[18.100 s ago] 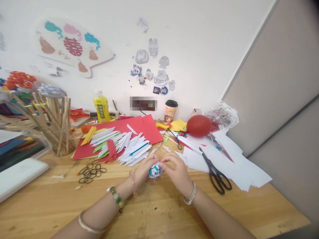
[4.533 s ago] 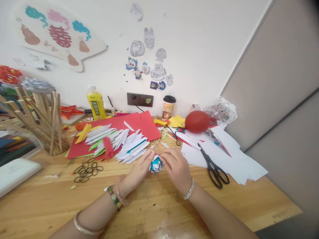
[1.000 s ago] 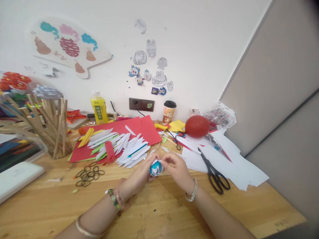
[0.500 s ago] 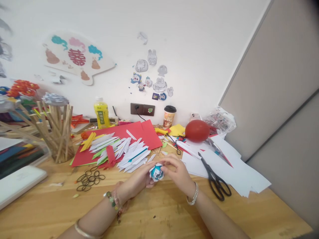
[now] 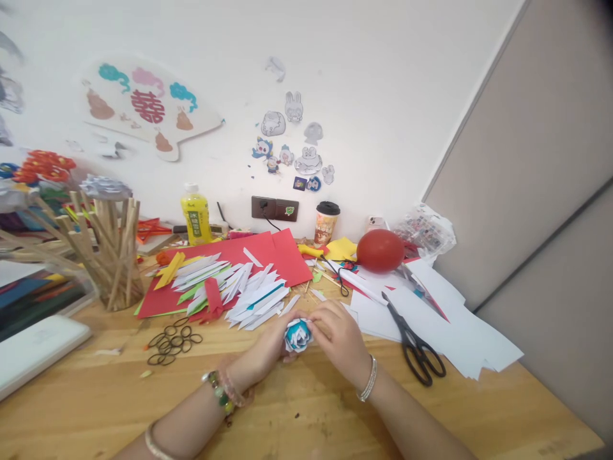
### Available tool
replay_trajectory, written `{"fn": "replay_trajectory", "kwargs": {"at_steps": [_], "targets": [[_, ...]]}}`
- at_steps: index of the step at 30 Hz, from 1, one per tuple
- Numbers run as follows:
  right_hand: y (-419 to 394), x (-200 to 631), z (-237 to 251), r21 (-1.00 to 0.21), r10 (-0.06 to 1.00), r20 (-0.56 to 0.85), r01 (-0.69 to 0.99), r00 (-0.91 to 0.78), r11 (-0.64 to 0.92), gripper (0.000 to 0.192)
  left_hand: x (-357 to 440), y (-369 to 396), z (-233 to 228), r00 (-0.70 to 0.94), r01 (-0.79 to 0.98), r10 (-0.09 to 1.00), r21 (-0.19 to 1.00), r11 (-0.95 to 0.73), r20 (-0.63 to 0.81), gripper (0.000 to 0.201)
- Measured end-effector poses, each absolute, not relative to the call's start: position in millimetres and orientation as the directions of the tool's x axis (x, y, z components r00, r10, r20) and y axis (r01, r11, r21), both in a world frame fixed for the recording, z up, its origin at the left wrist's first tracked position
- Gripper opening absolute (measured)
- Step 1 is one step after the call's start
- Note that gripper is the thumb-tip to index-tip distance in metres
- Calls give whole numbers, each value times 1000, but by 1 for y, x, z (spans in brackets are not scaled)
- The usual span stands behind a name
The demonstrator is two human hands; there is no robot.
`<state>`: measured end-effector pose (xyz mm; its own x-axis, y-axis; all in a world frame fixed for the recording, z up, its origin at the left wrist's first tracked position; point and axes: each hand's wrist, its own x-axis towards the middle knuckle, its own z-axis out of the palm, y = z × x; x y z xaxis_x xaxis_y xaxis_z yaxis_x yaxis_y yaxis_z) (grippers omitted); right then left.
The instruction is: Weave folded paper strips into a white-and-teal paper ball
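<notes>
Just below the centre of the frame, a small paper ball [image 5: 297,335] of folded white and teal strips, spiky and layered like a flower head, sits pinched between two bare hands above the wooden table [image 5: 297,409]. Its left hand [image 5: 268,348] curls around the ball's lower left side, fingers closed on it; its right hand [image 5: 338,335] grips the ball from the right, fingertips pressed onto the upper edge. Both wrists wear bracelets: beads on the left, a thin silvery band on the right.

Just above the hands lies a fan of pointed white paper strips [image 5: 249,291], flat and crisp, some edged in teal or green, spread over a smooth red sheet [image 5: 268,252]. Left of them, a scatter of thin black rubber bands [image 5: 170,337] forms loose rings on the grained, pale wood. Black-handled scissors [image 5: 414,338] rest at the right on a stack of white sheets [image 5: 460,319]. Beyond those sits a glossy red balloon [image 5: 380,250], rounded and taut, with a lidded paper cup [image 5: 326,223] to its left and a yellow plastic bottle [image 5: 195,214] farther left against the wall. At the left edge, a bundle of slim wooden sticks [image 5: 112,252] stands splayed in a holder.
</notes>
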<state>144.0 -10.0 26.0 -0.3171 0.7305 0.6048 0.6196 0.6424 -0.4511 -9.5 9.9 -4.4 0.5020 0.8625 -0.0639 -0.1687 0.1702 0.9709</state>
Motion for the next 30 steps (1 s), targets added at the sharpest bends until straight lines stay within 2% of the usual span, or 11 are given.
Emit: {"fn": "replay_trajectory", "kwargs": {"at_steps": [3, 5, 9, 12, 17, 20, 24, 30], "targets": [[-9, 144, 28, -522, 758, 573, 575, -310, 630, 13, -12, 9, -8, 451, -160, 892, 982, 96, -13, 24], [-7, 146, 28, -630, 801, 521, 500, -297, 595, 12, -12, 9, -8, 456, -155, 890, 983, 93, -12, 23], [-2, 148, 27, -857, 892, 339, 293, -300, 424, 16, -10, 8, -5, 495, -148, 868, 980, 133, -42, 24], [0, 149, 27, -925, 927, 247, 218, -283, 313, 20, -9, 9, -3, 482, -149, 876, 982, 113, -28, 24], [0, 150, 28, -953, 948, 127, 227, -293, 198, 23, -9, 9, -4, 487, -152, 871, 977, 148, -56, 26], [1, 152, 25, -951, 952, 103, 252, -287, 179, 22, -8, 9, -3, 485, -181, 872, 967, 180, -71, 25], [2, 152, 22, -929, 950, 186, 271, -250, 253, 18, -6, 9, 0, 497, -245, 863, 941, 235, -86, 24], [2, 150, 22, -901, 943, 289, 286, -167, 326, 15, -5, 11, -1, 501, -255, 863, 941, 225, -70, 26]]}}
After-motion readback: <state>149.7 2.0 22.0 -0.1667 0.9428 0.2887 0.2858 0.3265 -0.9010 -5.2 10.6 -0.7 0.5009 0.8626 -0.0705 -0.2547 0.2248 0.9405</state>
